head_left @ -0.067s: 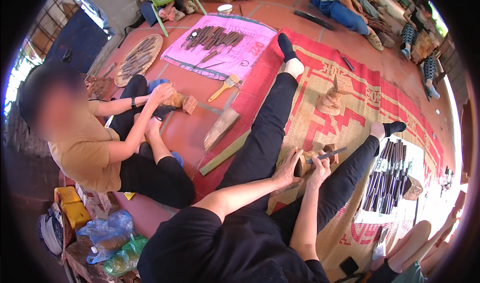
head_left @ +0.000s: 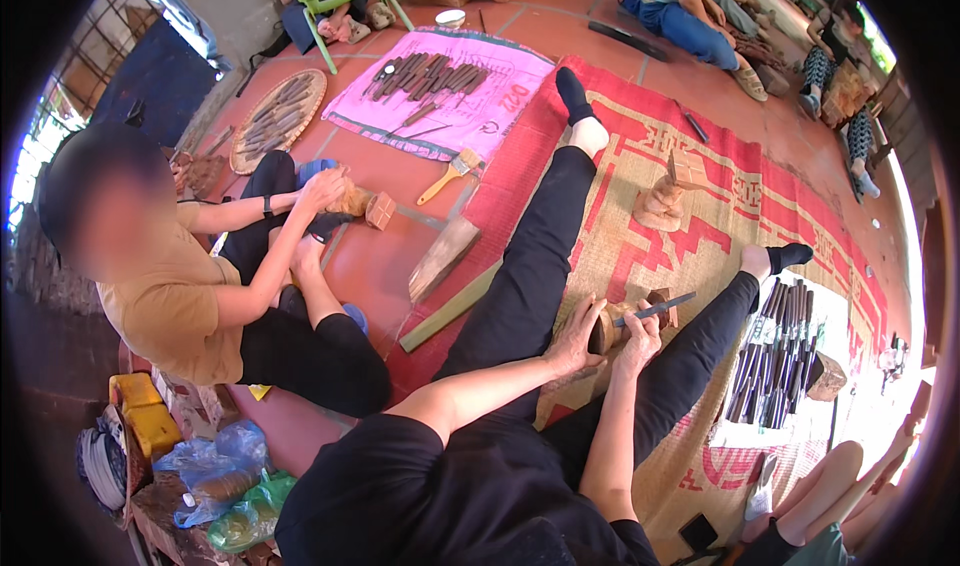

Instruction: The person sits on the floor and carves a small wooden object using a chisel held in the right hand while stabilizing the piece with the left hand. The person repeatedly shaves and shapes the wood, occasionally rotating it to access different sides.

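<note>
I sit on a red and tan woven mat [head_left: 640, 126] with my legs in black trousers stretched out. My left hand [head_left: 575, 334] grips a small brown wooden block [head_left: 602, 332] between my thighs. My right hand [head_left: 640, 334] is closed around a long chisel [head_left: 662, 309], whose flat blade points right, past the block. A second small wood piece [head_left: 660, 298] lies just behind the chisel. The two hands are close together, with the block between them.
Several chisels lie on a white cloth [head_left: 775, 366] by my right leg. A carved wooden figure [head_left: 660, 204] stands on the mat. To the left, a person in a tan shirt [head_left: 170, 306] handles a wood block [head_left: 352, 202]. A plank [head_left: 442, 258], a brush [head_left: 450, 176] and a pink cloth with tools [head_left: 440, 81] lie on the floor.
</note>
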